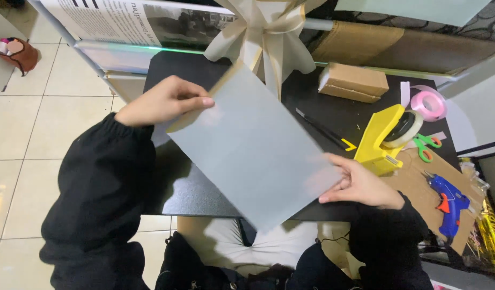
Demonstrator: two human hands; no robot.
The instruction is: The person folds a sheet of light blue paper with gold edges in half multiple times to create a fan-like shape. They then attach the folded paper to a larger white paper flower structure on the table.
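Both hands pinch a frosted plastic sheet (253, 156) taut over the black counter (333, 115), left hand (164, 102) gripping at ten o'clock, right hand (360, 185) at four, yellow tape dispenser (384, 139) beyond.

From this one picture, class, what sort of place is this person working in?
Probably a home craft or gift-wrapping corner: a black table holds a yellow tape dispenser, a blue glue gun, green scissors and pink ribbon.

You have one translucent grey sheet (253, 156), one cream ribbon bow (266, 35), one cardboard box (353, 81), one yellow tape dispenser (380, 140), one pink ribbon roll (429, 105), one pair of green scissors (425, 146), one blue glue gun (449, 203).
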